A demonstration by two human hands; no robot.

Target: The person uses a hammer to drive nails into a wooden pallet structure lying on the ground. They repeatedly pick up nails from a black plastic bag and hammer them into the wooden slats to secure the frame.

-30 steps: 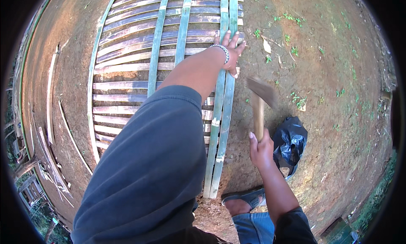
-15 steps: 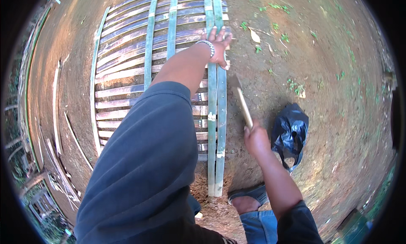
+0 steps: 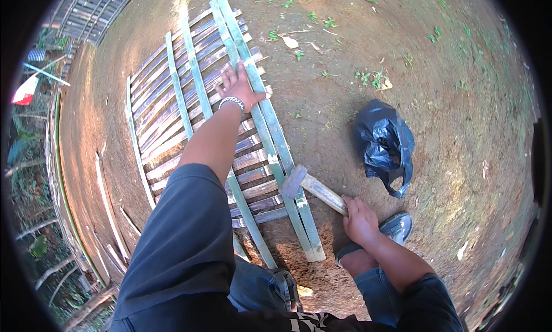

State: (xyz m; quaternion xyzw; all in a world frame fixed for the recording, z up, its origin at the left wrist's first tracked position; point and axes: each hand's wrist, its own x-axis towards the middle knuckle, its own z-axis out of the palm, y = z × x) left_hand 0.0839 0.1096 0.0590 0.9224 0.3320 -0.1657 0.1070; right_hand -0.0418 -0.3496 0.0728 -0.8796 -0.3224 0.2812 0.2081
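A slatted bamboo panel (image 3: 251, 159) lies on the ground, its crosswise slats overlaid by several long green strips. Two of these strips (image 3: 280, 141) run side by side along its right edge. My left hand (image 3: 244, 91) presses down on that pair near the upper part, fingers spread, a braided bracelet at the wrist. In my right hand (image 3: 361, 220) is the wooden handle of a hatchet (image 3: 323, 194). Its grey, flared metal head is over the lower part of the paired strips; whether it touches them I cannot tell.
A crumpled black plastic bag (image 3: 384, 142) sits on the dirt to the right, near my shoe (image 3: 398, 225). Loose bamboo strips (image 3: 109, 200) lie on the left. Another slatted panel (image 3: 95, 10) stands at the far left, above a red and white flag (image 3: 25, 90).
The view has turned, so the panel now slants. My right hand has brought the hatchet left, from beside the paired strips to over them. My left hand stays on the strips.
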